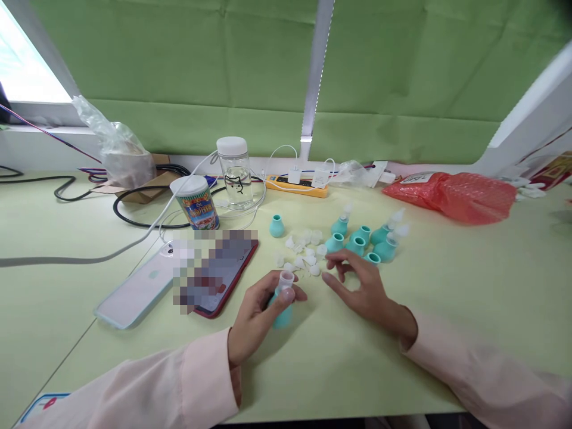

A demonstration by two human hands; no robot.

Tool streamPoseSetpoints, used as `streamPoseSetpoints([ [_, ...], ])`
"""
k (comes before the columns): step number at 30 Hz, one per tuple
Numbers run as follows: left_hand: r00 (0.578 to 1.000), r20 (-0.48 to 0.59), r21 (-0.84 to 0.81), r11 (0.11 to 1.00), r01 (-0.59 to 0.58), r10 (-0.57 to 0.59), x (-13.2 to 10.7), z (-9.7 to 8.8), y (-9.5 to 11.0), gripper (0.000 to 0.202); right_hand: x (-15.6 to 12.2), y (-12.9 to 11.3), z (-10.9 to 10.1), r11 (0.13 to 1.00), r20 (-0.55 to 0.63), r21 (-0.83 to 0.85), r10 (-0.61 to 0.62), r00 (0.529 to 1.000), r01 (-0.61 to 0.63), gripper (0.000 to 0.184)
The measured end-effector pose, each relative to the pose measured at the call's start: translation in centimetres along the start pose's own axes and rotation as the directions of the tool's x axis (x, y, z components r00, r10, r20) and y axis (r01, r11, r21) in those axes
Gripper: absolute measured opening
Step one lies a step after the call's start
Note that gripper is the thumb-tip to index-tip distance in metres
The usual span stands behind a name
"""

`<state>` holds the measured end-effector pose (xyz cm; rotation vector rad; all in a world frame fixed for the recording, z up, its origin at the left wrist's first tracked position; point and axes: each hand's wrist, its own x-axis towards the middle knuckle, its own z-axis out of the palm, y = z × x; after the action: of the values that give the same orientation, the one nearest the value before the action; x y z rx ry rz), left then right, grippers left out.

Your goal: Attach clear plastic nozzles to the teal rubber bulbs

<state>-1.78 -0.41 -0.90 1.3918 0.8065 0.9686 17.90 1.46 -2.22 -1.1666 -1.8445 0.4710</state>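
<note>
The teal bulb point(283, 317) is held upright, on the near side of the pile of white caps point(304, 253). Its long axis is vertical and the neck points up. A translucent white cap point(286, 279) is seated on the neck. The grip of the left hand point(257, 319) is closed around the bulb's body. The right hand point(364, 289) is spread open on the tabletop point(447, 310), just right of the pile, with nothing held.

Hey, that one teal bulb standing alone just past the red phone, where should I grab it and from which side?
Pinch the lone teal bulb around its wide round belly, coming down from above on the near side. It stands upright with its narrow open neck up, and nothing touches it; the white caps lie apart to its right.
</note>
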Motion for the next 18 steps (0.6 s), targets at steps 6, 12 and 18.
streamPoseSetpoints([
  [6, 0.974, 0.099, 0.000, 0.979, 0.204, -0.204, 0.0, 0.5, -0.6, 0.026, 1.2, 2.4, 0.8, 0.956, 0.107, -0.293, 0.040, 0.993, -0.007, 0.018],
  [12, 0.984, 0.050, 0.054, 0.984, 0.167, -0.170, -0.2, 0.4, -1.2, 0.023, 1.1, 2.2, 0.8, 0.992, 0.081, -0.115, 0.056, 0.995, -0.047, 0.013],
  [18, 0.997, 0.022, 0.316, 0.947, 0.059, -0.070, -0.2, 0.1, -0.7, 0.023, 0.4, 0.1, 0.1, 0.789, 0.292, 0.512, 0.212, 0.933, -0.339, 0.016],
])
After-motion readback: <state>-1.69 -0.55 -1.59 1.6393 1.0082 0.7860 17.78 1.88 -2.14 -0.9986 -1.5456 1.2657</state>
